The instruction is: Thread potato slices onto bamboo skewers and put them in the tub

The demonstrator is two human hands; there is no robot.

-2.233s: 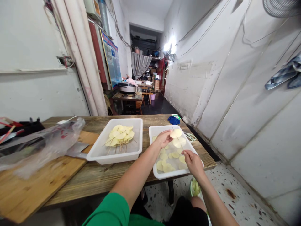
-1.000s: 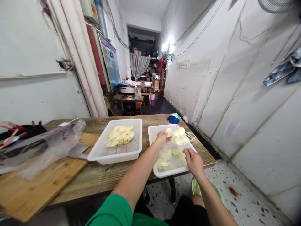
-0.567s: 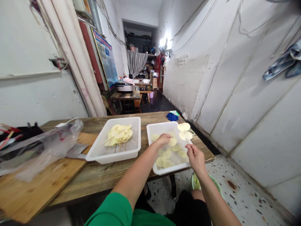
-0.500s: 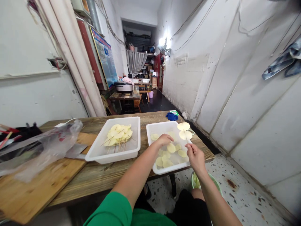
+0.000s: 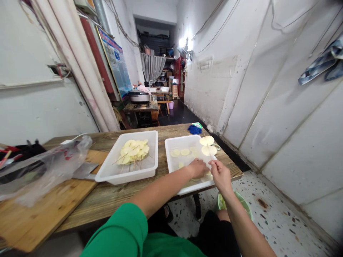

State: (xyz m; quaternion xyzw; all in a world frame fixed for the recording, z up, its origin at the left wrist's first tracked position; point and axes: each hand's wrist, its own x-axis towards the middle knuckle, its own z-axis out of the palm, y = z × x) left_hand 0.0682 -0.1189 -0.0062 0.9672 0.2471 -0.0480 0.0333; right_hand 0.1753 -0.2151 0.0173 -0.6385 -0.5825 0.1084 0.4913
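Note:
My right hand (image 5: 220, 174) pinches a thin bamboo skewer (image 5: 208, 150) that carries two potato slices, held upright over the right edge of the right white tray (image 5: 171, 142). My left hand (image 5: 198, 167) reaches down into that tray among loose potato slices (image 5: 180, 152), fingers curled over slices near the front; what they grip is hidden. The left white tray (image 5: 150, 167) holds several finished skewers of potato slices (image 5: 132, 150).
A wooden table (image 5: 112, 200) carries a cutting board (image 5: 40, 210), a cleaver (image 5: 85, 170) and a plastic bag (image 5: 45, 164) at the left. Blue cloth (image 5: 193, 129) lies at the far right edge. A green bucket (image 5: 241, 203) stands on the floor by my knee.
My left hand let go of the slice it was threading and dropped into the tray, moving toward the front. The skewer in my right hand gained a slice and tilted more upright.

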